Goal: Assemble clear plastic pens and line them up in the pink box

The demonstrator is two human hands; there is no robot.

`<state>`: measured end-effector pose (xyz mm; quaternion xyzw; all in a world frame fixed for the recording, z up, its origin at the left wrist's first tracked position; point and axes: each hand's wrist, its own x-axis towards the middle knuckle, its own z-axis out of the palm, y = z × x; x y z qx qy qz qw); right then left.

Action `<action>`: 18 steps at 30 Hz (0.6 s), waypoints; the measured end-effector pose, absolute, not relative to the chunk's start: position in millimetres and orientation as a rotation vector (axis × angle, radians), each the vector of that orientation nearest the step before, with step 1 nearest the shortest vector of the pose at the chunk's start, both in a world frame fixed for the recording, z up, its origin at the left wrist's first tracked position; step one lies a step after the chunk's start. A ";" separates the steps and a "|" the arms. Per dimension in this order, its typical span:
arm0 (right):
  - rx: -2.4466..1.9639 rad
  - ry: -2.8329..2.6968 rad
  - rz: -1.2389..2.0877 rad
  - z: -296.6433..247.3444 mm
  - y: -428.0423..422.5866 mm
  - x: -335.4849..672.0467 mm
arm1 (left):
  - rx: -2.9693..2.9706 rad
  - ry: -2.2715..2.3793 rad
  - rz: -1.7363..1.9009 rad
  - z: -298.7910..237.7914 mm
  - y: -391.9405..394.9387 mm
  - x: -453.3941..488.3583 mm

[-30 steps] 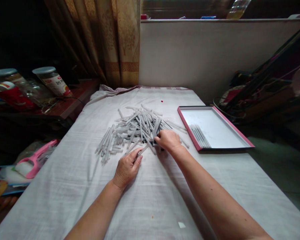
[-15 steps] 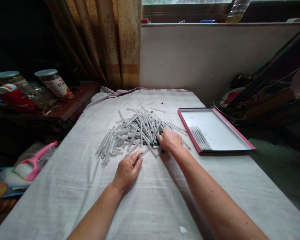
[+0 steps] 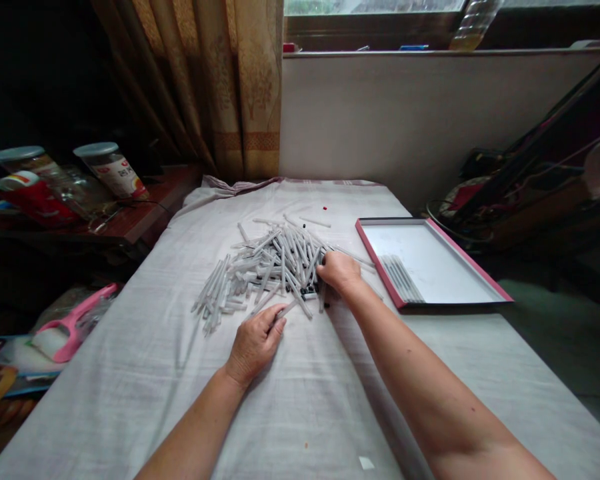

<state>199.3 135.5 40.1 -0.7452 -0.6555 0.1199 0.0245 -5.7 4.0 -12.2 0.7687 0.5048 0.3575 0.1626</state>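
A loose pile of slim, translucent grey-white pen barrels (image 3: 273, 257), mixed with small black pieces, lies in the middle of the cloth. My left hand (image 3: 255, 343) rests just in front of the pile, closed around one pen barrel (image 3: 289, 308) that points up and to the right. At the pile's right edge, my right hand (image 3: 341, 270) has its fingertips pinched together among the barrels; what they grip is hidden. Several similar pens (image 3: 401, 279) lie side by side along the left side of a shallow pink-edged box (image 3: 457, 267).
A white cloth (image 3: 180, 413) covers the table. A red cap-like bit (image 3: 325, 208) and a white scrap (image 3: 366, 463) lie on it. Jars (image 3: 113, 172) stand on a side table at left, above pink-handled scissors (image 3: 73, 327). Curtain (image 3: 250, 93) and wall border the far side.
My right hand has shifted slightly up at the pile's edge, and a barrel below it now shows more upright. My left hand stays almost still with its barrel. The view has tilted slightly.
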 end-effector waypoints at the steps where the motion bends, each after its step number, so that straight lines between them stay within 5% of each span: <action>1: -2.300 -2.004 0.384 38.9 137.5 200.1 | 2.198 1.438 1.025 -12.4 4.1 -5.8; 12: -1.928 -1.628 0.504 25.4 126.7 221.1 | 2.221 1.439 1.151 -11.2 4.6 -5.3; 18: -1.399 -1.241 0.932 20.7 87.6 230.1 | 2.220 1.463 1.223 -8.9 7.5 -6.3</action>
